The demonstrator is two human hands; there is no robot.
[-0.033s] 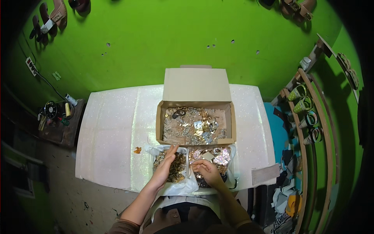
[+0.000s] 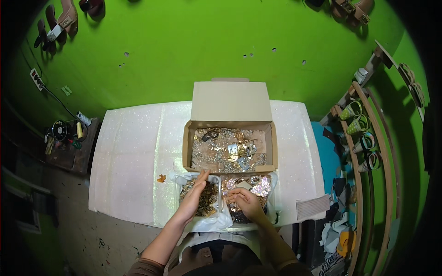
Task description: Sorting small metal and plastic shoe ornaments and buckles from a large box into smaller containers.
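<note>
Metal ornaments [image 2: 207, 200] lie in open plastic bags [image 2: 212, 221] at the table's [image 2: 129, 165] near edge. Left hand [image 2: 191, 202] rests flat on them, fingers stretched, gripping nothing. Right hand [image 2: 244, 202] is curled over small pieces; its hold cannot be told. Behind stands an open cardboard box [image 2: 230, 138] with more ornaments.
</note>
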